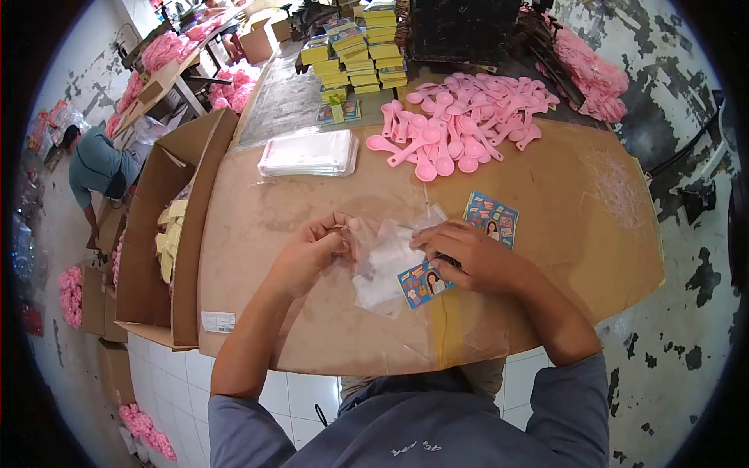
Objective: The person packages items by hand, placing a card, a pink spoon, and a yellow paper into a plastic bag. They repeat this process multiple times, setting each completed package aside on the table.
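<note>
My left hand [318, 248] is closed, fingertips pinching the edge of a clear plastic bag [381, 273] over the cardboard-covered table. The bag spreads between my two hands, with a pale sheet-like layer showing. My right hand [468, 256] is bent over a blue printed card [418, 287] with a picture and small motifs; its thumb lies on the card and its fingertips reach the bag's right edge. Beside that hand rests a small stack of similar blue printed cards [499, 218], partly covered by it.
A pile of pink plastic spoons [460, 129] lies beyond my hands. Left of it sits a stack of clear plastic bags [307, 154]. Yellow-edged card stacks [355, 51] stand at the back. An open carton [148, 273] flanks the table's left; a person [101, 164] bends over farther left.
</note>
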`<state>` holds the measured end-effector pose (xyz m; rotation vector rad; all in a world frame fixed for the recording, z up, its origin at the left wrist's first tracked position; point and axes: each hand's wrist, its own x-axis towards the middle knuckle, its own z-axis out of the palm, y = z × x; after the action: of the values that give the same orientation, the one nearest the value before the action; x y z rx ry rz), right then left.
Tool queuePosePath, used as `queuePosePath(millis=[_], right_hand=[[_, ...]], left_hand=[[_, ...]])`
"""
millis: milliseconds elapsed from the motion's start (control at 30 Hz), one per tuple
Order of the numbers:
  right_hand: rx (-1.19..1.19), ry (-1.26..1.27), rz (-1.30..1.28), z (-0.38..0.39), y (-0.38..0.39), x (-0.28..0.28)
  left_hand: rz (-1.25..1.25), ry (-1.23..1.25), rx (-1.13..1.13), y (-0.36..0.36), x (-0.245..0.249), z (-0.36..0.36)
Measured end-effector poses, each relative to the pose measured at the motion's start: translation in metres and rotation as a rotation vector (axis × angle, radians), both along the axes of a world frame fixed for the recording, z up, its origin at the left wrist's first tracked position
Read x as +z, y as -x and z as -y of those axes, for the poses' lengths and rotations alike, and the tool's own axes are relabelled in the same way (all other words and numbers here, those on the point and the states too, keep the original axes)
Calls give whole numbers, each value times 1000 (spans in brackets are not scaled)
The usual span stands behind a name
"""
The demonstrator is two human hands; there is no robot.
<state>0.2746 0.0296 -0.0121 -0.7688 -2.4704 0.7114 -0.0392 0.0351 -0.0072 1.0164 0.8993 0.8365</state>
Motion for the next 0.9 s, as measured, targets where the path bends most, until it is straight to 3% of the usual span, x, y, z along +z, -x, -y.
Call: queuePosePath(millis=[133,233,333,433,633,900], right_hand=[[-2,-8,-28,1,0,0],[5,-21,-23,-1,-1,-4],[16,-98,-22,-2,-1,-4],[-4,-14,-5,0,0,-2],[11,-23,-14,0,1,-2],[-110,71,-154,-2,-1,-4]], left_hand=[[49,177,-90,2,2,-1],[-148,226,-100,-4,16,2],[-396,-61,-188,-6,4,4],[-217,-73,-321,-3,3,1],[40,-132,-312,3,10,0],[-54,-106,-230,-12,14,8]])
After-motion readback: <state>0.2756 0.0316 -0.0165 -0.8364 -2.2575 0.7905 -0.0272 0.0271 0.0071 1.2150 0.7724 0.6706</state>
